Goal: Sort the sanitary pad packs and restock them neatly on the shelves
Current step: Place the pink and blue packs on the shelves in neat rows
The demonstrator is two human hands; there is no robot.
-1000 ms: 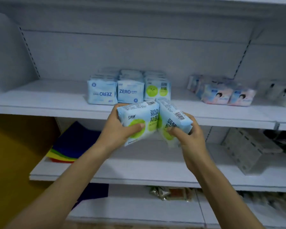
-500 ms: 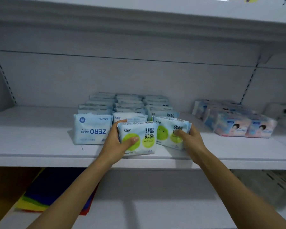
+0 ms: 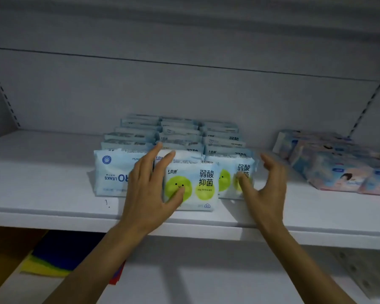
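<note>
A white-and-blue sanitary pad pack with green circles [image 3: 198, 183] stands at the front of the middle row on the white shelf [image 3: 53, 207]. My left hand [image 3: 149, 189] holds its left side, thumb on the front and fingers over the top. A second green-circle pack [image 3: 228, 172] stands just right of it, slightly further back. My right hand [image 3: 263, 187] is beside that pack with fingers spread and only the thumb touching its front. A blue "ZERO LEAKS" pack [image 3: 114, 174] stands to the left, upside down. Rows of more packs [image 3: 180, 132] run back behind these.
A group of pink-and-blue packs [image 3: 342, 174] lies on the shelf at the right. Coloured sheets [image 3: 59, 260] lie on the lower shelf [image 3: 206, 277] at the left. A slotted upright [image 3: 367, 104] rises at the back right.
Both green-circle packs went from the air in front of the shelf onto the shelf's front. My right hand has let go of its pack and spread its fingers.
</note>
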